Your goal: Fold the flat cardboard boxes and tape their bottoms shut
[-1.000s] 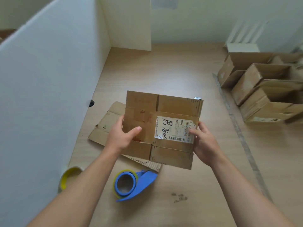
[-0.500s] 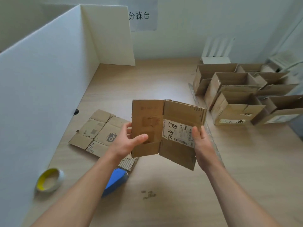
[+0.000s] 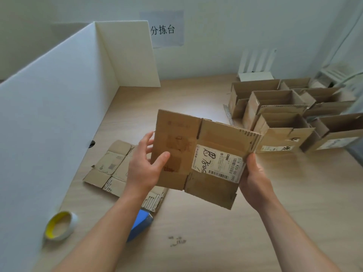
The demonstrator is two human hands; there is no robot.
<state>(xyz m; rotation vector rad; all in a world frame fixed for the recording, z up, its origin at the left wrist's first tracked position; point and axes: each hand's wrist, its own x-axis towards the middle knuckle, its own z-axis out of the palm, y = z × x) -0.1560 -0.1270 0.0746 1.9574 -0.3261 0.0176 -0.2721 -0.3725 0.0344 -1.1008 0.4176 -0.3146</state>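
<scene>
Held box: a flattened cardboard carton (image 3: 218, 134) is held upright, clear of the tabletop, at mid-view. A white shipping label (image 3: 218, 163) with handwriting faces the person. The two front panels meet at a slight angle along the centre crease; the flaps lie in plane with the panels.
Left hand: the left hand (image 3: 145, 169) pinches the carton's left edge, thumb on the front face, fingers reaching behind.
Right hand: the right hand (image 3: 253, 179) grips the right edge below the label, thumb forward, remaining fingers hidden behind the cardboard.
Step in hand: judged to be the opening of the carton into a sleeve. It is not yet squared, the bottom flaps are unfolded and no tape is on it.
Work done: a cluster of erected boxes (image 3: 275, 114) stands at the far right with open tops upward. Their bottoms are out of sight, so taping cannot be confirmed.
Work left: the held box, plus flat cartons (image 3: 112, 167) lying on the tabletop behind the left hand. More than one appears to be stacked there; the count is unclear.
Tools: a tape roll (image 3: 59, 225) with a yellow core lies near left. A blue tape dispenser (image 3: 140, 224) is partly hidden by the left forearm. Neither is being touched.
Surface: a pale wood-grain tabletop (image 3: 196, 252) with a few small dark marks (image 3: 176, 240) near the front.
Room: a white partition (image 3: 49, 124) walls the left side and far corner. A paper sign (image 3: 163, 29) with printed characters hangs on the pale wall behind.
</scene>
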